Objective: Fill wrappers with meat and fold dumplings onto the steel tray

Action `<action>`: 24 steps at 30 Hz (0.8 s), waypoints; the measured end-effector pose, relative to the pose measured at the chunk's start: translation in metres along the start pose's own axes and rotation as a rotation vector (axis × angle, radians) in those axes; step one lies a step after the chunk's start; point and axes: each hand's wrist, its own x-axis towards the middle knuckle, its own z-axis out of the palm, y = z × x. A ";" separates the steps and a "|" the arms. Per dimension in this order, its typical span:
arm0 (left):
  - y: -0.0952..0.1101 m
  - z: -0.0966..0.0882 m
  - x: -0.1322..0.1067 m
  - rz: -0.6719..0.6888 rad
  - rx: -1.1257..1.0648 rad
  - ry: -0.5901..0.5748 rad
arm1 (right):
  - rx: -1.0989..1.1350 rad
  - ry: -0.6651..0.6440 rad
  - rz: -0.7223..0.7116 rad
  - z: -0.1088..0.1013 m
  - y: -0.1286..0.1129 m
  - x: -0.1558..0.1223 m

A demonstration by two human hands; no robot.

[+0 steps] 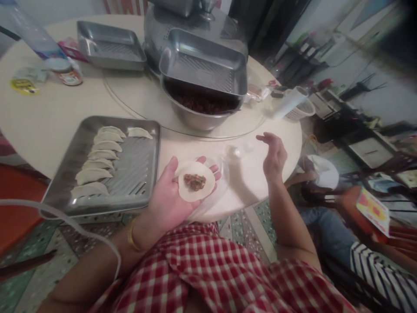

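From where I stand, the left hand (pixel 171 195) is palm up with its fingers spread, cradling a round, pale dough wrapper (pixel 185 191) without gripping it. A mound of reddish-brown, minced-looking filling (pixel 194 182) sits near the wrapper's middle. The right hand (pixel 274 156) is raised near the right edge of the cream-coloured tabletop (pixel 182 143), well apart from the left, fingers loosely bent and apparently empty.

The wrapper lies across palm and fingers with nothing clamping it, so a tilt of the wrist could let it slide or tip the filling off. If the filling spread to the rim, I'd expect the dough to seal badly; too much pressure could tear it.

To the left, the grey rectangular metal tray (pixel 128 171) bears folded white dumplings (pixel 106 146); its near corner appears to jut past the tabletop, so a knock from the left arm could shift it. The pale flexible cord (pixel 73 221) passing over that arm might snag. Farther back, an empty grey metal pan (pixel 208 71) perches over the round steel bowl (pixel 208 119) of dark filling, and a bump could make it slip.
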 end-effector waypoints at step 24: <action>0.010 -0.012 -0.004 0.061 0.010 -0.161 | 0.050 -0.410 -0.692 0.026 -0.071 -0.054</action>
